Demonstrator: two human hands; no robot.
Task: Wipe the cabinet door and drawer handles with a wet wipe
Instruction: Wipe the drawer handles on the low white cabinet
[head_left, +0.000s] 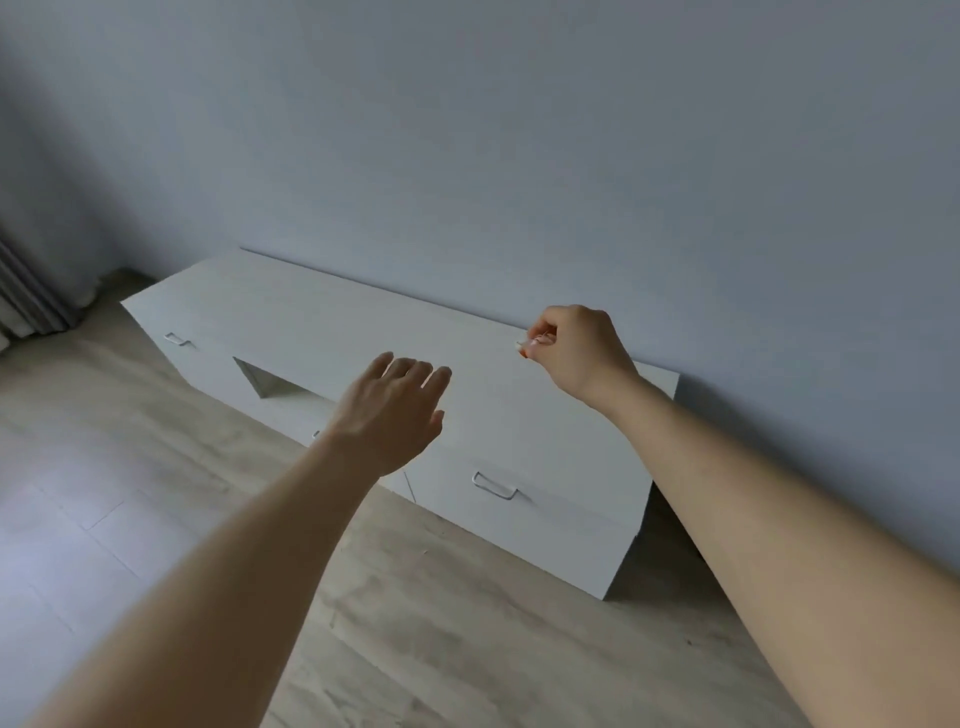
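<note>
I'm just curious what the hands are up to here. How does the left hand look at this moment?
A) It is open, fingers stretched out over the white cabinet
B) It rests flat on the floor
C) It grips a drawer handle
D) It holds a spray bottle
A: the left hand reaches forward with straight fingers and holds nothing, above the white cabinet, clear of the metal handle below it.

The cabinet (322, 332) stands against the wall (519, 156), closing off its back; the floor (156, 493) lies open before its front, and a curtain (31, 291) hangs at its left end
</note>
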